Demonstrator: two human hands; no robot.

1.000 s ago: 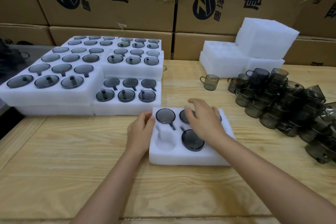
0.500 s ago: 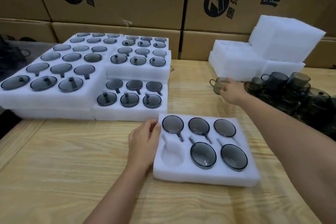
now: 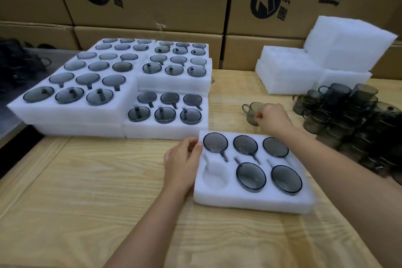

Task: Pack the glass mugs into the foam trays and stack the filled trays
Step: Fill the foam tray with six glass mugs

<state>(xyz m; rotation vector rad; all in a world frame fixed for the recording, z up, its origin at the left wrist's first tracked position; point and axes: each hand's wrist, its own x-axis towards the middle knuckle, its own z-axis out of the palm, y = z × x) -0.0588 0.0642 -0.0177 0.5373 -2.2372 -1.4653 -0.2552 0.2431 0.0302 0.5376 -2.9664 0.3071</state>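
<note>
Your right hand (image 3: 273, 118) has closed on the lone mug (image 3: 252, 112) just beyond the tray's far edge, with fingers and thumb curled at its rim. Half a second ago it was only arriving there, and a second ago it lay over the tray. Your left hand (image 3: 183, 161) stays against the left side of the foam tray (image 3: 253, 201), fingers loosely bent, thumb touching the foam, gripping nothing.

The lone mug is smoky grey glass and stands upright on the table (image 3: 87, 191) with its handle pointing left. The tray carries five packed mugs (image 3: 251, 177), and its near-left pocket (image 3: 215, 176) is bare.

Just right of your forearm, the mug pile (image 3: 348, 119) crowds that side of the table. The filled tray stacks (image 3: 71, 113) sit close at far left. Open wood lies nearest you and left of the tray.
</note>
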